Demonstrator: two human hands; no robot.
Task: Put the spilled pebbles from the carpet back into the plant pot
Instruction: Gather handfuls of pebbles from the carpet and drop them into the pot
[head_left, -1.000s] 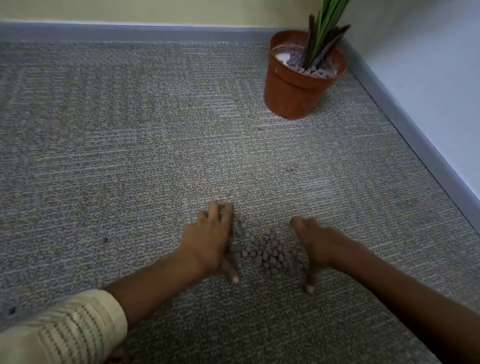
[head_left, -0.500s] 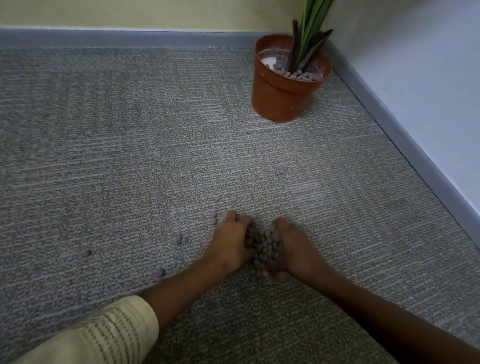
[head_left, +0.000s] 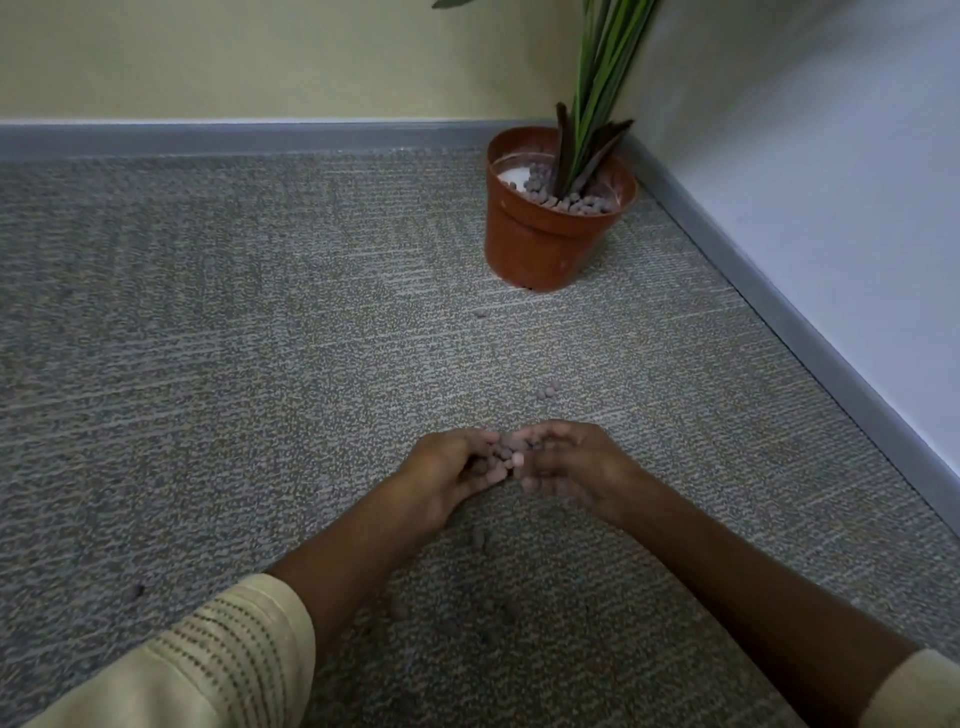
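My left hand (head_left: 447, 480) and my right hand (head_left: 576, 467) are cupped together above the grey carpet (head_left: 234, 364), holding a heap of brownish pebbles (head_left: 501, 453) between them. The orange plant pot (head_left: 540, 234) stands upright in the far right corner, with pebbles inside around a green plant (head_left: 597, 93). Loose pebbles lie on the carpet: a pair (head_left: 549, 389) ahead of my hands, one (head_left: 479, 312) near the pot, a few (head_left: 478, 538) under my wrists, one (head_left: 137, 590) at the left.
A grey skirting board (head_left: 810, 338) runs along the right wall and along the back wall (head_left: 234, 135). The pot sits close to the corner where they meet. Open carpet lies between my hands and the pot.
My hands swept together around the pebble pile, scooped it up and lifted it off the carpet. The view has tilted up, so the pot sits lower in frame.
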